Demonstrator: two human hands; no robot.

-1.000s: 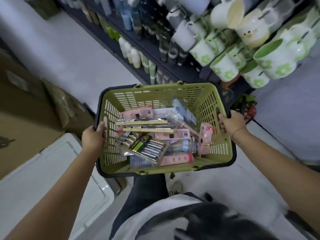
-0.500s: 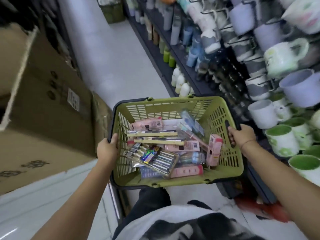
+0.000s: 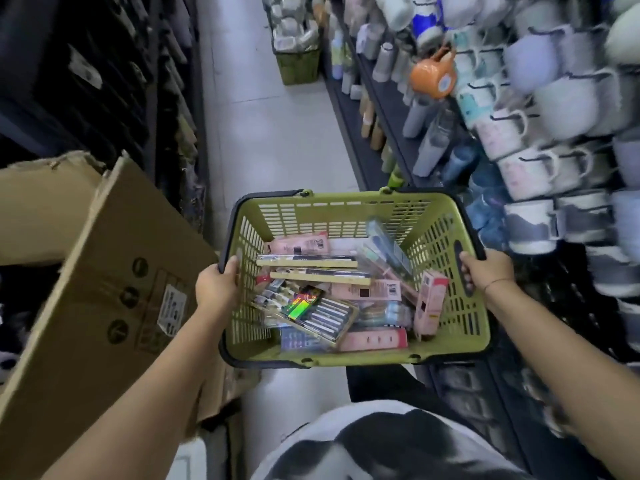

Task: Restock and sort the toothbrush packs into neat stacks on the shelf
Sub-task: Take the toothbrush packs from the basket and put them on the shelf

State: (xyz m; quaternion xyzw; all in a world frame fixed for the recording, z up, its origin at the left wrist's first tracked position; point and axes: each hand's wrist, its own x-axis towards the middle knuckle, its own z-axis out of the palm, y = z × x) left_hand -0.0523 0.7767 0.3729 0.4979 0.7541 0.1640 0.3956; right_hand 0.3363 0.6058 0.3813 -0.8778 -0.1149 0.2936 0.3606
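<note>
I carry a green plastic basket (image 3: 346, 209) with a dark rim in front of my body. My left hand (image 3: 216, 287) grips its left rim and my right hand (image 3: 486, 271) grips its right rim at the handle slot. Inside lie several toothbrush packs in a loose heap: pink boxes (image 3: 372, 341), a large multi-pack with a shiny label (image 3: 308, 311), and long flat packs (image 3: 311, 263) across the middle. One pink box (image 3: 431, 303) stands tilted against the right wall.
An open cardboard box (image 3: 104, 306) juts in close on the left. Shelves of hanging mugs (image 3: 540, 109) and bottles (image 3: 374, 119) line the right side. A dark rack (image 3: 86, 81) runs along the left. The tiled aisle (image 3: 263, 116) stretches ahead, with a green basket (image 3: 299, 60) far off.
The view has swung up and along the aisle, so more floor and mugs show. The basket stays gripped by both hands, its packs unmoved.
</note>
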